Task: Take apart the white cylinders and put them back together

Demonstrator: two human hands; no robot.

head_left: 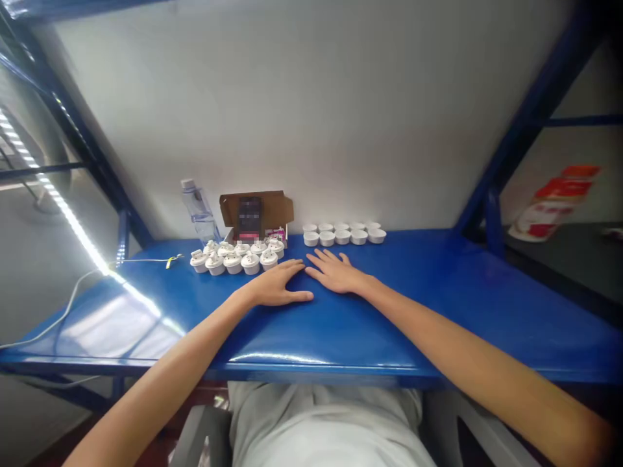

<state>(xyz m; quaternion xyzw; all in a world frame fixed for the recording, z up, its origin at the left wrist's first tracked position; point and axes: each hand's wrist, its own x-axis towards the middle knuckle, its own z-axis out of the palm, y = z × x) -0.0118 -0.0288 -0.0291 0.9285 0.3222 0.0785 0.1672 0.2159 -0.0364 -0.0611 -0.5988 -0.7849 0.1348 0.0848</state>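
Note:
My left hand (278,284) rests on the blue table, fingers stretched out and thumb apart, holding nothing. Just beyond and left of it stand white round cups with fittings on top (232,261), set in two rows. My right hand (335,271) lies flat with spread fingers, its fingertips close to those of my left. Behind the right hand, small white open cups (342,236) are lined up in two rows. Neither hand visibly touches any cup. What is inside the open cups is too small to tell.
An open cardboard box (278,207) holding a dark item stands against the wall, beside a clear bottle (200,213). A white cable (74,295) runs across the left side. Blue frame posts (525,110) rise at both ends. A red-and-white bottle (552,206) stands at the right.

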